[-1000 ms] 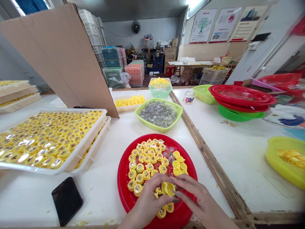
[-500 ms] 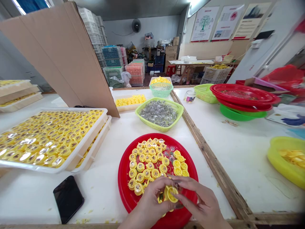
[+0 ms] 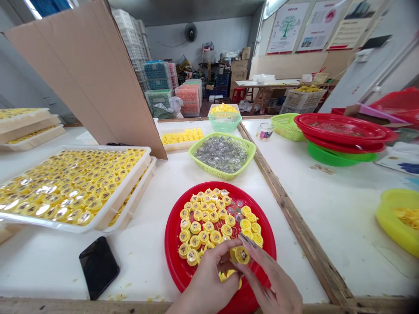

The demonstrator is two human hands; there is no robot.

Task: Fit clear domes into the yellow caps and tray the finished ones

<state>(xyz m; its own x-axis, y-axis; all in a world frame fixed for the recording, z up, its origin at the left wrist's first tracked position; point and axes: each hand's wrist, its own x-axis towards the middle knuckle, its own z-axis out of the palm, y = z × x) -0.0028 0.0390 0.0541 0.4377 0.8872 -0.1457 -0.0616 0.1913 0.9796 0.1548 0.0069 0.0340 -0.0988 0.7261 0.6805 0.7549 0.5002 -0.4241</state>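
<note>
- Left grip (image 3: 211,275): index finger and thumb curled, closed on the left side of a yellow cup piece (image 3: 241,254)
- Right grip (image 3: 273,275): fingers on the upper edge of the same piece, thumb below, pinching it
- Position of piece: between the two hands, above the near right part of a red tray (image 3: 173,237)
- Orientation: printed face turned up towards the camera and slightly to the right, body behind it to the left; outline round, no clear long axis
- Appearance: glossy yellow rim, small dark printed figure in the middle; finer detail too small to read
- Change: 0.5 s ago a bare yellow hollow faced the camera, now a printed face does; whether turned or filled, cannot tell
- On tray: printed pieces (image 3: 195,227) in uneven rows at left and centre, plain yellow pieces (image 3: 245,223) at right, clear discs (image 3: 240,203) between them near the far side
- Beyond tray: green basket (image 3: 225,175) of clear parts (image 3: 221,150)
- Left on the table (image 3: 147,257): black phone (image 3: 100,267), near a white tray (image 3: 126,189) packed with printed yellow pieces, stacked on another
</note>
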